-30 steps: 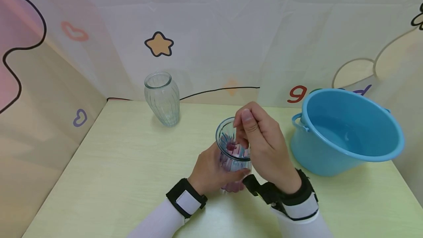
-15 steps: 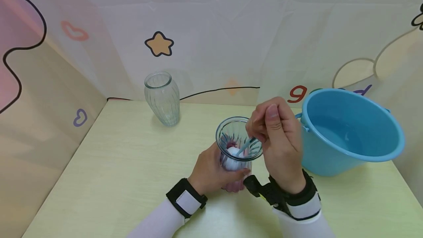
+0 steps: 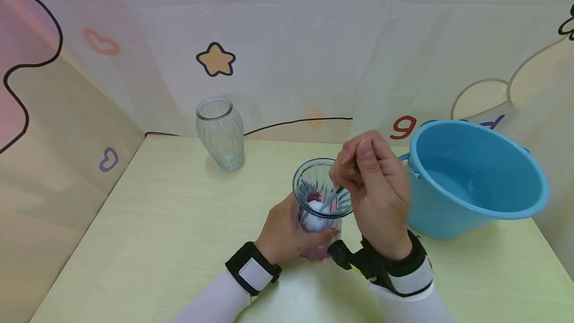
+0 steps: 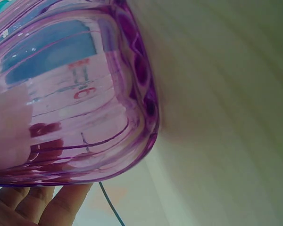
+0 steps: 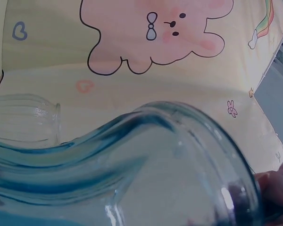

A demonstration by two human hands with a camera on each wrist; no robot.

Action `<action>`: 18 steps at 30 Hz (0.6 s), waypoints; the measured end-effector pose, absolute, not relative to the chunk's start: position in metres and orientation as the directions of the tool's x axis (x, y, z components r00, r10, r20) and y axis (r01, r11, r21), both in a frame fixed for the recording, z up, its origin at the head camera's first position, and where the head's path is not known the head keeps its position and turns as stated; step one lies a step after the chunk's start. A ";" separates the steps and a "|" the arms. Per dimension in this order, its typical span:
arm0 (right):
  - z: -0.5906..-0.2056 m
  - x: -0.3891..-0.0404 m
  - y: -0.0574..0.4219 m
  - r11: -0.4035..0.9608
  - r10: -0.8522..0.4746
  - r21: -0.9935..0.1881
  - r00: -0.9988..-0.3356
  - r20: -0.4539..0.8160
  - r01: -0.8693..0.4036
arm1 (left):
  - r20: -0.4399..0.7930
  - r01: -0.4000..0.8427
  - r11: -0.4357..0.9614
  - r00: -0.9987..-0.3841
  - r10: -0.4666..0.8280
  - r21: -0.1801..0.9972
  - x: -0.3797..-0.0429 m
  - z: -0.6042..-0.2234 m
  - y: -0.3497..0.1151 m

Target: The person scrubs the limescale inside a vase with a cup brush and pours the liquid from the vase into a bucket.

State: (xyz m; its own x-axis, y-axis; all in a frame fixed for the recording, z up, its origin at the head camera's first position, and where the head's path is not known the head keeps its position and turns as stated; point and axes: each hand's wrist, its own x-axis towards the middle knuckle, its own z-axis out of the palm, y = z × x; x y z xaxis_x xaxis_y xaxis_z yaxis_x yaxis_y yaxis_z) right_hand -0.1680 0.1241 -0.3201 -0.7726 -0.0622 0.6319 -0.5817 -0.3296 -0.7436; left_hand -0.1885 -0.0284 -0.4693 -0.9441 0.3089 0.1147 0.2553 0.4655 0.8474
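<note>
My left hand point(image 3: 289, 228) grips a ribbed glass vase point(image 3: 332, 223), blue toward the mouth and purple at the base. In the left wrist view the purple base of the vase point(image 4: 80, 108) fills the left side, with fingertips point(image 4: 61, 205) curled under it. At the mouth, my right hand point(image 3: 374, 188) pinches the thin handle of a bottle brush point(image 3: 331, 200). Its white round head point(image 3: 315, 216) is inside the vase; the handle's upper end is hidden in the fingers. The right wrist view shows the bluish vase neck point(image 5: 170, 155), my right hand point(image 5: 276, 188) at its rim.
A clear ribbed glass vase point(image 3: 219, 133) stands at the back left of the pale table point(image 3: 148, 228). On the right sits a light blue bucket point(image 3: 448, 218), close beside my right hand. A printed cloth backdrop point(image 3: 287, 54) rises behind the table.
My right hand has risen and shifted right from over the vase mouth, then slightly back left. The brush's white head, hidden at first, now shows inside the vase. My left hand stays put.
</note>
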 end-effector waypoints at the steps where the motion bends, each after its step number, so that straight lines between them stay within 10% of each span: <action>1: -0.321 -0.169 0.124 -0.325 -0.072 -0.753 -0.778 0.624 -0.573 | 0.111 0.253 0.469 -0.944 0.310 0.846 -0.189 -0.469 -0.028; 18: -0.325 -0.170 0.119 -0.107 -0.297 -0.842 -0.792 0.534 -0.528 | 0.164 0.308 0.448 -0.929 0.332 0.839 -0.189 -0.470 -0.029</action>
State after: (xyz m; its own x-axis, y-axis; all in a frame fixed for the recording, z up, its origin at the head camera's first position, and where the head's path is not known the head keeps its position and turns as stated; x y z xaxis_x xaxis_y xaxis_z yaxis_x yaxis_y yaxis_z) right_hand -0.1700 0.1192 -0.3249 -0.7915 -0.2971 0.5341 -0.5282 -0.1071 -0.8423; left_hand -0.1893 -0.0294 -0.4701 -0.9290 0.3316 0.1640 0.3081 0.4480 0.8393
